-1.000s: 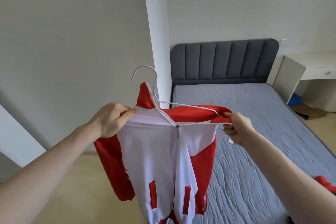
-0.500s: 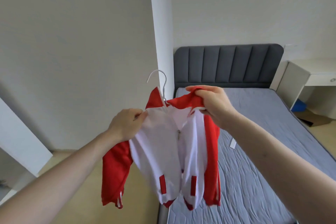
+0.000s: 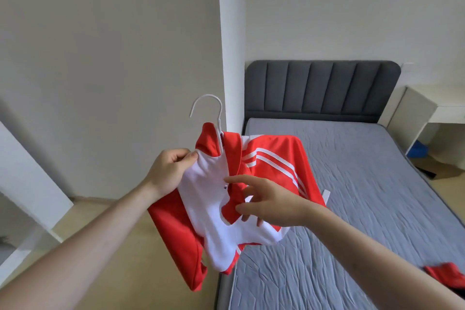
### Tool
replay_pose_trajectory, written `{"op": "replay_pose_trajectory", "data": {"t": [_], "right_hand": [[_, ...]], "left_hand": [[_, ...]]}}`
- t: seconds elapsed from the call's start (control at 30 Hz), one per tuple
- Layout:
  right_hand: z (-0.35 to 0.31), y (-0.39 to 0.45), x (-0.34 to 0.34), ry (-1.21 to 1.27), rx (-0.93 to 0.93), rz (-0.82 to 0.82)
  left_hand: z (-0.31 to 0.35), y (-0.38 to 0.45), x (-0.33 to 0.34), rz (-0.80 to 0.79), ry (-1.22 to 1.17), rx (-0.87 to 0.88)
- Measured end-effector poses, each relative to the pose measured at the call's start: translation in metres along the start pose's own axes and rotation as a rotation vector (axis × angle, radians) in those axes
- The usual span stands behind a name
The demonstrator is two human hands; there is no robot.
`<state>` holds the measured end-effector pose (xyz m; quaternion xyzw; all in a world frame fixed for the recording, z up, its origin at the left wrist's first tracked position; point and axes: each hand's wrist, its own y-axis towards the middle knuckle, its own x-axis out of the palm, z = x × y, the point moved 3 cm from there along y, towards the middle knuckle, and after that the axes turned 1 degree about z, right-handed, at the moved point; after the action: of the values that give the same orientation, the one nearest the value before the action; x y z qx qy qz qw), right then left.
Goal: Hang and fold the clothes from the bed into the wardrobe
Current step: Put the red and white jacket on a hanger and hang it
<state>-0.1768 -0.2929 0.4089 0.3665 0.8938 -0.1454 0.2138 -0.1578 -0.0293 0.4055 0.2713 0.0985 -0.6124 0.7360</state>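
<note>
The left hand (image 3: 169,174) pinches the shoulder of the red-and-white jacket (image 3: 236,199), holding it up in the air beside the near corner of the bed (image 3: 364,209). The jacket hangs on a white hanger (image 3: 210,114) whose hook sticks up above the collar. The right hand (image 3: 270,200) reaches toward the jacket's front with fingers spread; whether they touch the cloth is unclear. Another red garment (image 3: 446,275) lies on the mattress at the right edge.
</note>
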Motion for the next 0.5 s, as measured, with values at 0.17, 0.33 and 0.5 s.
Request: {"op": "replay_pose_trajectory", "data": {"t": [0.17, 0.33, 0.5], "right_hand": [[-0.008, 0.008, -0.005, -0.015, -0.098, 0.106], [-0.027, 0.042, -0.019, -0.161, -0.210, 0.468], [-0.051, 0.112, -0.010, -0.572, -0.176, 0.533]], "left_hand": [[-0.009, -0.005, -0.037, 0.043, 0.002, -0.020], [-0.023, -0.013, -0.089, 0.060, 0.027, -0.037], [-0.048, -0.024, -0.157, 0.073, 0.055, -0.047]]}}
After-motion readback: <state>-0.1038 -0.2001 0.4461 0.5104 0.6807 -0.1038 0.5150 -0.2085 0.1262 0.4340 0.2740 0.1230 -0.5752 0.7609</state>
